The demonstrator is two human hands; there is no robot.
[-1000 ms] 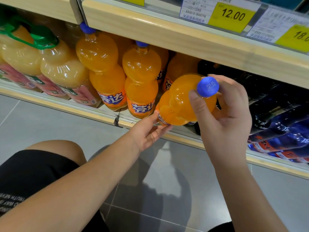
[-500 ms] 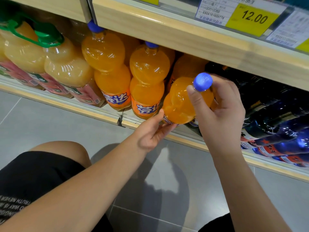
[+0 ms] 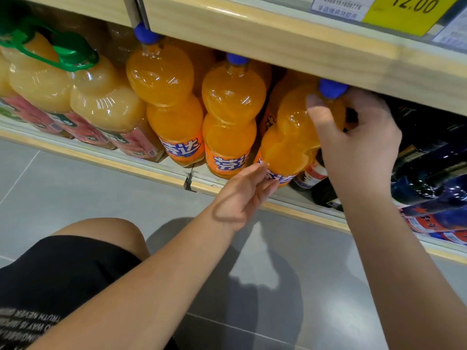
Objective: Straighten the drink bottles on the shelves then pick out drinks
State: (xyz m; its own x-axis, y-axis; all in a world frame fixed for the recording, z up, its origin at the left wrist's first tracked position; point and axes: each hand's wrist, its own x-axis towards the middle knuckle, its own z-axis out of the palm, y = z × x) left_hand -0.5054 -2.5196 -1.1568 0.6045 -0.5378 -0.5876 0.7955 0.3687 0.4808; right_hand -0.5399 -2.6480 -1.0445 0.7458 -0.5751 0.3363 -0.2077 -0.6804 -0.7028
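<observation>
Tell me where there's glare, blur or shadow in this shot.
Head view: glare streaks on the orange soda bottles; right hand slightly motion-blurred; soft arm shadows on the grey floor; dark bottles sit underlit; shelf edges bow from the wide lens.

Three orange soda bottles in a row on the lower shelf (image 3: 141, 170), blue caps, orange labels with blue-and-white lettering. Left bottle (image 3: 166, 97) and middle bottle (image 3: 231, 114) upright, just beside each other, caps close under the upper shelf. Right bottle (image 3: 290, 137) tilted, cap (image 3: 331, 88) leaning right, base at the shelf's front edge. More orange bottles behind. Pale juice jugs (image 3: 75, 97) at left, green handles. Dark bottles (image 3: 429, 157) at right.
</observation>
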